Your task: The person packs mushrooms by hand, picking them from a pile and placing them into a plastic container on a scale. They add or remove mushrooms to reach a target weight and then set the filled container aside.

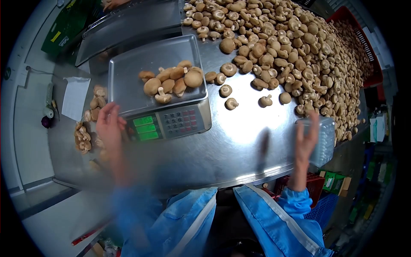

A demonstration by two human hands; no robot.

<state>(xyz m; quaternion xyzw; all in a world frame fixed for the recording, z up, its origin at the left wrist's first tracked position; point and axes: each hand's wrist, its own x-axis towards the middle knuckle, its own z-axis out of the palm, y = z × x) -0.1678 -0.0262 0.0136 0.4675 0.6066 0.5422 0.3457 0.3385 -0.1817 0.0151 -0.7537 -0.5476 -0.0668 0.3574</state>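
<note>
Several brown mushrooms (174,81) lie on the metal pan (128,92) of a weighing scale, whose display (146,128) glows green. My left hand (110,124) is at the scale's lower left corner, fingers apart and slightly blurred, with nothing seen in it. On the right, my right hand (306,139) is raised with fingers spread, in front of a stack of clear plastic trays (324,141); whether it touches them I cannot tell. A large heap of mushrooms (295,55) covers the table's upper right, and a few loose ones (231,103) lie between heap and scale.
More mushrooms (82,138) lie left of the scale, beside a white paper sheet (75,98). A red crate (376,64) stands at the far right, a green crate (64,32) at the upper left. The metal table's front edge (257,174) runs before my body.
</note>
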